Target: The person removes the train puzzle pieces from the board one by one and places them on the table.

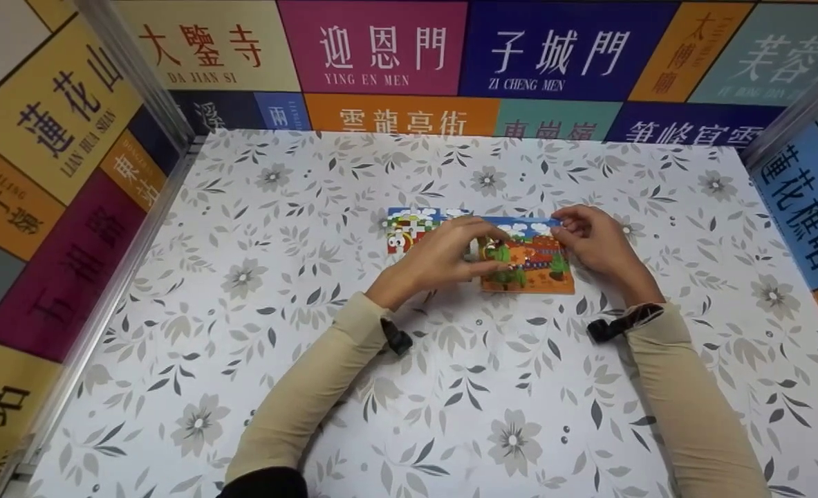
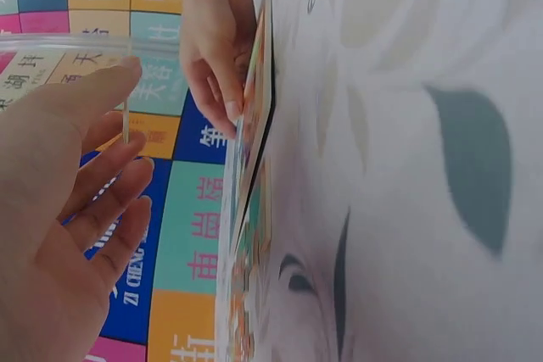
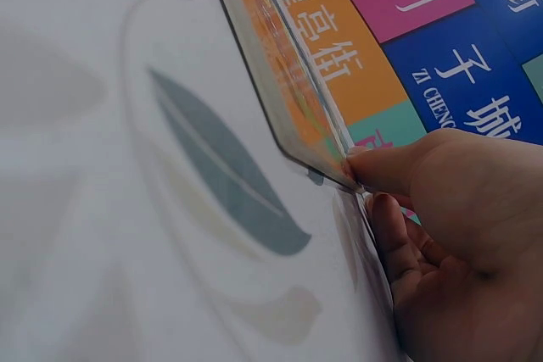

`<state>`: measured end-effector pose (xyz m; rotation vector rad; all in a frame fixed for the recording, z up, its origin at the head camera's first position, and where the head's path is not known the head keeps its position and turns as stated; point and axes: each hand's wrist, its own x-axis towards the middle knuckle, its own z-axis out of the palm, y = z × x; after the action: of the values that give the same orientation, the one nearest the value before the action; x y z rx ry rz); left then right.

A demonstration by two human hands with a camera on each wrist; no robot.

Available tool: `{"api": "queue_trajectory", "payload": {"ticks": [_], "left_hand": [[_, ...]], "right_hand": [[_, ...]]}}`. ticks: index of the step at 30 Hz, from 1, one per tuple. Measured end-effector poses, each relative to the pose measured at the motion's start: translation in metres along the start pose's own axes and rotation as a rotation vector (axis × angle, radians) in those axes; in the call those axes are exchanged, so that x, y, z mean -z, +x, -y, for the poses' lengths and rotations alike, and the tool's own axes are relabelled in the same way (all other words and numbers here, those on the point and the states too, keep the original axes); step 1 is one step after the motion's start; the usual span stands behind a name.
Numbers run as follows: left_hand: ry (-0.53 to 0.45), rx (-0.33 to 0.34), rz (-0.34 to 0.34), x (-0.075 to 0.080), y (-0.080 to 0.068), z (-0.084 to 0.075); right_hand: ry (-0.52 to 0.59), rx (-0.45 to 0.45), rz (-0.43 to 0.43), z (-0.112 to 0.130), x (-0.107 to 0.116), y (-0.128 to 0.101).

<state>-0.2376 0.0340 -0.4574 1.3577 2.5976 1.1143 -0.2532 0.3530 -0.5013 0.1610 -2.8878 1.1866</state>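
Note:
A flat jigsaw puzzle board (image 1: pixel 534 266) with a printed sky and orange ground lies on the patterned table. To its left is a patch of puzzle pieces (image 1: pixel 409 220) with clouds and a cartoon face, partly hidden by my left hand (image 1: pixel 443 252). Between the thumb and fingers of that hand is a thin puzzle piece (image 2: pixel 126 116), seen edge-on in the left wrist view and held above the board. My right hand (image 1: pixel 595 242) pinches the board's far right corner, thumb on top and the other fingers curled beside the edge.
The table (image 1: pixel 298 387) has a white cover printed with grey flowers and leaves. Panels with large printed characters (image 1: pixel 381 48) stand along its back and both sides. Each wrist wears a small black camera (image 1: pixel 396 339).

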Motion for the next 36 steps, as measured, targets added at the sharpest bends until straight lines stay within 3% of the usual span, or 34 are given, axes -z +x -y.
{"api": "queue_trajectory", "payload": {"ticks": [12,26,36], "left_hand": [[-0.009,0.013,-0.064,0.011,-0.011,0.009],[-0.078,0.096,-0.104,0.024,-0.032,0.025],[-0.028,0.149,-0.113,0.034,-0.049,0.031]], "right_hand": [[0.002,-0.024,-0.001,0.0,-0.001,0.001],[0.025,-0.014,0.0,0.002,0.0,0.0],[0.024,-0.022,0.005,0.004,0.0,0.0]]}}
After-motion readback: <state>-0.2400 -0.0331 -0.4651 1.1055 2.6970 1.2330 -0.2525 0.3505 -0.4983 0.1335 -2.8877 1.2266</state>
